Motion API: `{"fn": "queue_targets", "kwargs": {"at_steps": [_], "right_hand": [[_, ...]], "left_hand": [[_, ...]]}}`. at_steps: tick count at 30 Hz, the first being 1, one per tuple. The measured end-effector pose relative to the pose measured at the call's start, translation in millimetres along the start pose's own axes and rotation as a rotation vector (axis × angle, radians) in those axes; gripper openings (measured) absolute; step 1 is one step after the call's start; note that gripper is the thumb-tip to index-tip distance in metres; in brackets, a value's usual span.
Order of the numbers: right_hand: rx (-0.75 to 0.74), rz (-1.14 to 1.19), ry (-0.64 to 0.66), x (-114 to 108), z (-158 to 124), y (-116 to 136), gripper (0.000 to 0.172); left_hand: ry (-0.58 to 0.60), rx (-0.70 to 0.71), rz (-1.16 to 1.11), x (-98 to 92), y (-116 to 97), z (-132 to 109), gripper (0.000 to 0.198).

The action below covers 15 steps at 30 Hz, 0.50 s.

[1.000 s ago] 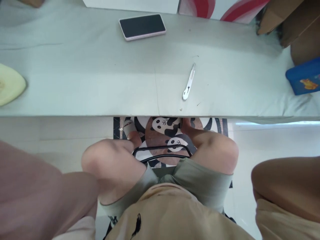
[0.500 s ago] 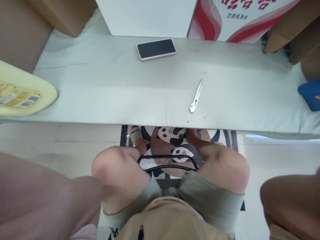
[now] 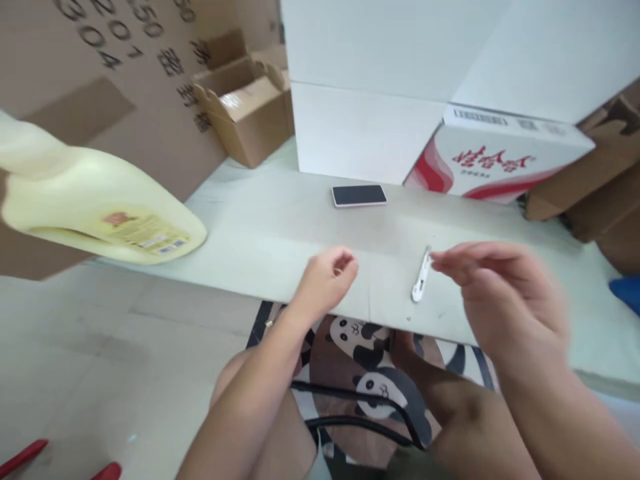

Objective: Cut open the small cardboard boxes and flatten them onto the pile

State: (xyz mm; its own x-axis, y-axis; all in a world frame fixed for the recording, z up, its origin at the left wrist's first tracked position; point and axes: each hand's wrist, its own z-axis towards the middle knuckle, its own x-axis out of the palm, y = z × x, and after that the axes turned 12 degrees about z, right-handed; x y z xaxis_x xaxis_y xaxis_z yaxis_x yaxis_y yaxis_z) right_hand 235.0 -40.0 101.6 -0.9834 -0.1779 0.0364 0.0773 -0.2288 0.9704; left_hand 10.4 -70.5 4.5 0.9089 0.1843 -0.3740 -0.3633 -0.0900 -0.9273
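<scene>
White, slim plastic utility knife [image 3: 421, 279] lies just beyond the fingertips of the right hand [image 3: 520, 300], on the table's pale grey-green cloth [image 3: 270, 223]; whether they touch cannot be told. That hand's fingers draw narrowly together, blurred, so any hold is unclear. The left hand [image 3: 327, 280], left of the knife, curls narrow. Ahead of it lies a pink-edged, black-screened smartphone [image 3: 359, 195]. Farther ahead and leftward, an open brown cardboard box [image 3: 260, 130] contains a tan, shiny-topped item. Well left of the left hand is a pale-yellow plastic bottle [image 3: 75, 193], its barcoded label too small to read. Behind the bottle, a large brown cardboard panel [image 3: 37, 80] bears black "201", "304" and "密封". Beyond the right hand, a white carton with red waves [image 3: 500, 177] shows red characters ending "哈哈".
</scene>
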Motion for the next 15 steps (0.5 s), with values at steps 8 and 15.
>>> {"fn": "queue_targets", "kwargs": {"at_steps": [8, 15], "right_hand": [[0.058, -0.261, 0.505, 132.6, 84.3, -63.1, 0.013], [-0.2, -0.494, 0.633, 315.9, 201.0, -98.2, 0.022]], "left_hand": [[0.014, -0.003, 0.491, -36.0, 26.6, 28.7, 0.018], [-0.121, -0.064, 0.236, -63.3, 27.4, 38.9, 0.014]]}}
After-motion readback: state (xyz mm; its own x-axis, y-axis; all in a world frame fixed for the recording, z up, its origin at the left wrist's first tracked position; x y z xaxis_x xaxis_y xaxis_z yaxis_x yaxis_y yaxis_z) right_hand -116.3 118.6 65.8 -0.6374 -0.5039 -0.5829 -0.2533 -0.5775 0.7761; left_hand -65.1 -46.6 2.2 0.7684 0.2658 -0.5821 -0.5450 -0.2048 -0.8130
